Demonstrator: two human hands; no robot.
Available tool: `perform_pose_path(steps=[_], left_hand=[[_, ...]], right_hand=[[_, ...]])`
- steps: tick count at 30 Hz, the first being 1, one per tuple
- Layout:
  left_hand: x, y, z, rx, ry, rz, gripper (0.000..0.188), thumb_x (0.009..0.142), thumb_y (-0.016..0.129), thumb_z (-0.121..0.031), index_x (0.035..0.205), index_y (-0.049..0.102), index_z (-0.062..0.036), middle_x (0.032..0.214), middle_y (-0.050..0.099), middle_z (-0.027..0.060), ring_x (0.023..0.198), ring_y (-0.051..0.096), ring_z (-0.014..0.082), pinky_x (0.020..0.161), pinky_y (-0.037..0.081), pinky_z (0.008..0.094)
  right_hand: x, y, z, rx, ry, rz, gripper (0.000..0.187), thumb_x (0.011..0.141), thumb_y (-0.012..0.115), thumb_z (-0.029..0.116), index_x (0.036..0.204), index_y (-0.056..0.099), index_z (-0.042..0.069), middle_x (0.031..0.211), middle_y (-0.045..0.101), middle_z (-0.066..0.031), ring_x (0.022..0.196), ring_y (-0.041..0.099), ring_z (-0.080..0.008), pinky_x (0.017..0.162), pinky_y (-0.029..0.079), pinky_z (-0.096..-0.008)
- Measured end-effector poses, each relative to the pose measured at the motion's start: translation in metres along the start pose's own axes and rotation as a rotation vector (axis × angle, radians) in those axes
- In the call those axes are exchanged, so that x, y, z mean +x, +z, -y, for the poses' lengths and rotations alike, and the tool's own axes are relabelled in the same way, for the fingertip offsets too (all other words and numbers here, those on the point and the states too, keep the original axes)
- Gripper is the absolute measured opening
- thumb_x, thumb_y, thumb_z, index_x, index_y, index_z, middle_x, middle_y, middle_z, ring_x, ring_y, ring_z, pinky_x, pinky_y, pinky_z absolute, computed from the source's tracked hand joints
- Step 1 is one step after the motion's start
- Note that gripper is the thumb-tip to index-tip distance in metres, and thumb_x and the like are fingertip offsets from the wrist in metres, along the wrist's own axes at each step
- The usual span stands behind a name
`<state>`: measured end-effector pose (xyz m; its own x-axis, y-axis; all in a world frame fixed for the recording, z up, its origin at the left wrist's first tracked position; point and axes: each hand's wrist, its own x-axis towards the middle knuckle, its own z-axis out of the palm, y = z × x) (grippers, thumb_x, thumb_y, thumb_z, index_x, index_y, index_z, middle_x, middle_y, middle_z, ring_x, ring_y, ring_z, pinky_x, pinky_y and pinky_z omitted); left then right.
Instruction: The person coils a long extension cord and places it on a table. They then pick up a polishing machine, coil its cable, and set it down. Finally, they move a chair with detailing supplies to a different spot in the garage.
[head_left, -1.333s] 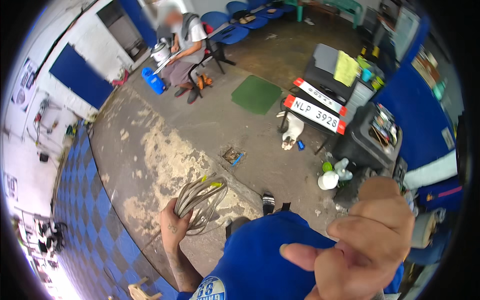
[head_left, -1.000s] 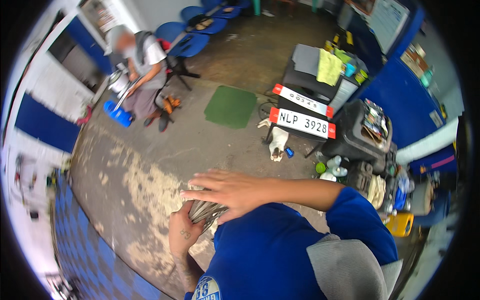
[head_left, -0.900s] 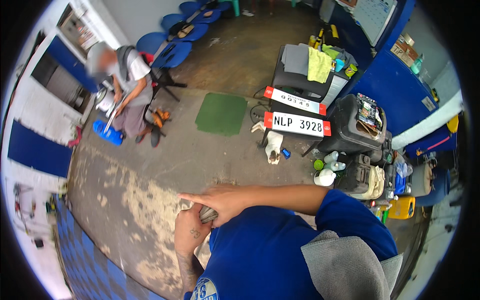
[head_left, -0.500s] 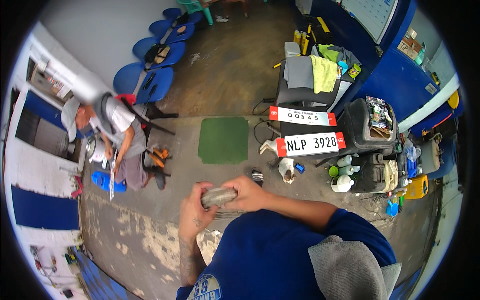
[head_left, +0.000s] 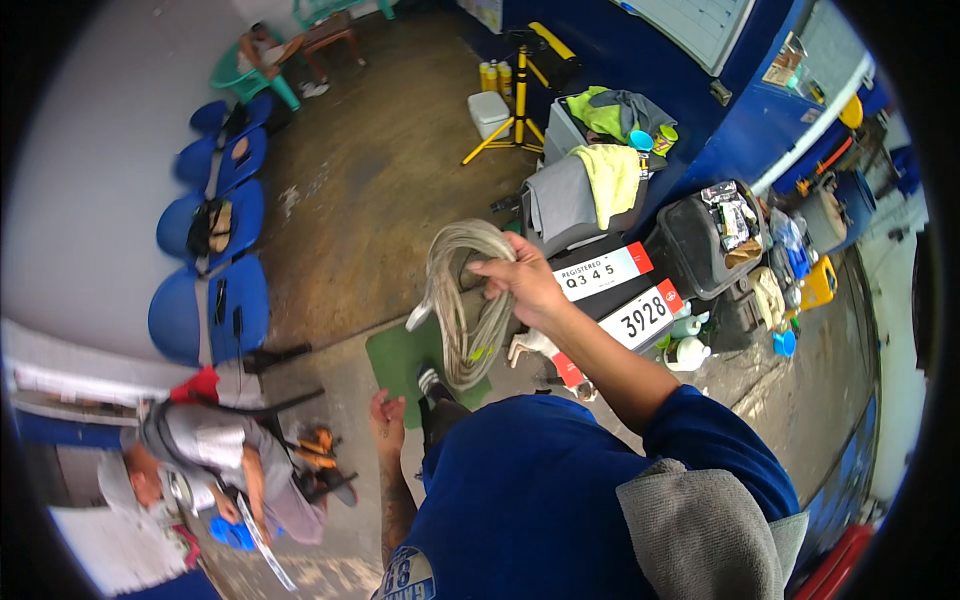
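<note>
A loosely wound coil of greyish-white cord or thin hose (head_left: 448,310) hangs upright in front of me. My right hand (head_left: 525,285) is closed around its upper right side. A pale end sticks out at the coil's left, and a small yellow-green spot shows low on its strands. My left hand (head_left: 388,420) is held lower and to the left, apart from the coil. Its fingers are raised and slightly bent, with nothing seen in them. Under the coil a green mat (head_left: 390,365) lies on the floor, with my foot in a striped sandal (head_left: 432,382) on it.
Two licence plates (head_left: 640,315) lie on a dark seat to the right, beside a black bin (head_left: 690,250) and white bottles (head_left: 687,353). Blue chairs (head_left: 240,310) line the left wall. A person (head_left: 235,450) sits at lower left; another sits far back. A yellow tripod (head_left: 520,110) stands ahead.
Both hands gripped the coil close to my body; now my left hand has let go, and my right has carried it forward and up, turning it broadside. The view has turned too.
</note>
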<state>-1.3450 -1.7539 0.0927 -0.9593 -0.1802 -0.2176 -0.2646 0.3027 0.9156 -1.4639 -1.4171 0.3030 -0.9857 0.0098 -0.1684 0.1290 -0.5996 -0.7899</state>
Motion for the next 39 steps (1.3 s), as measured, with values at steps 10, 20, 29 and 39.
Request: perform_pose_path(steps=[10, 20, 29, 39], left_hand=[[0.252, -0.1, 0.042, 0.097, -0.502, 0.458, 0.046, 0.087, 0.064, -0.043, 0.12, 0.054, -0.0125, 0.104, 0.065, 0.0082, 0.092, 0.062, 0.0201, 0.079, 0.048, 0.0386], [0.37, -0.155, 0.014, 0.253, -0.569, 0.332, 0.058, 0.086, 0.062, -0.048, 0.129, 0.046, -0.0137, 0.115, 0.059, 0.0126, 0.106, 0.058, 0.0281, 0.086, 0.046, 0.0479], [0.312, -0.139, -0.016, 0.556, -0.481, 0.666, 0.041, 0.09, 0.061, -0.038, 0.123, 0.052, -0.0147, 0.11, 0.062, 0.0113, 0.1, 0.062, 0.025, 0.081, 0.048, 0.0424], [0.318, -0.094, 0.007, 0.299, -0.541, 0.547, 0.043, 0.092, 0.06, -0.038, 0.126, 0.052, -0.0131, 0.11, 0.064, 0.0114, 0.1, 0.063, 0.0257, 0.085, 0.049, 0.0464]], right_hand=[[0.158, -0.098, 0.003, -0.121, -0.301, -0.493, 0.022, 0.079, 0.07, -0.002, 0.095, 0.059, 0.008, 0.072, 0.059, 0.0022, 0.048, 0.047, -0.0066, 0.044, 0.042, -0.024], [0.191, -0.255, -0.067, -0.06, -0.19, -0.937, 0.012, 0.081, 0.069, 0.006, 0.086, 0.059, 0.006, 0.069, 0.056, -0.0005, 0.062, 0.056, -0.0129, 0.059, 0.048, -0.0278], [0.23, -0.262, -0.12, -0.947, 0.111, -1.216, 0.045, 0.073, 0.061, 0.02, 0.11, 0.053, -0.003, 0.097, 0.064, -0.0282, 0.092, 0.063, -0.0406, 0.081, 0.049, -0.0443], [0.196, -0.23, -0.101, -0.803, -0.179, -0.942, 0.079, 0.068, 0.074, 0.022, 0.134, 0.036, -0.001, 0.117, 0.058, -0.0235, 0.109, 0.058, -0.0346, 0.093, 0.044, -0.0385]])
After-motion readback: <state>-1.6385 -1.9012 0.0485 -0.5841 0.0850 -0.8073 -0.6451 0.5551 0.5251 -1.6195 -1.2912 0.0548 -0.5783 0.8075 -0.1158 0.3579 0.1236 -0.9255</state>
